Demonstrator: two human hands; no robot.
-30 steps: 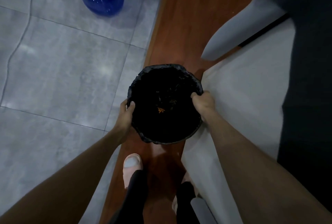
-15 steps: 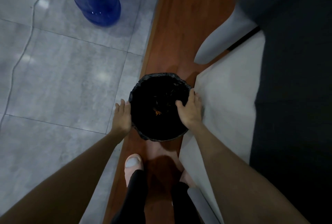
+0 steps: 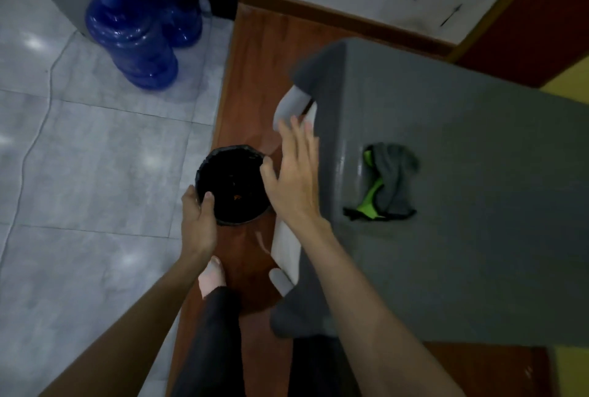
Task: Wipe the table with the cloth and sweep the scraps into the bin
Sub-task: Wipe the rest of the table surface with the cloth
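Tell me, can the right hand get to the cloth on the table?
Probably yes. The right hand is open and empty beside the table edge, and the cloth lies in plain view on top with nothing between them. The left hand holds the bin.

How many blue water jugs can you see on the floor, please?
2: the nearer water jug stands on the grey tiles at upper left; the second jug is just behind it to the right, partly hidden.
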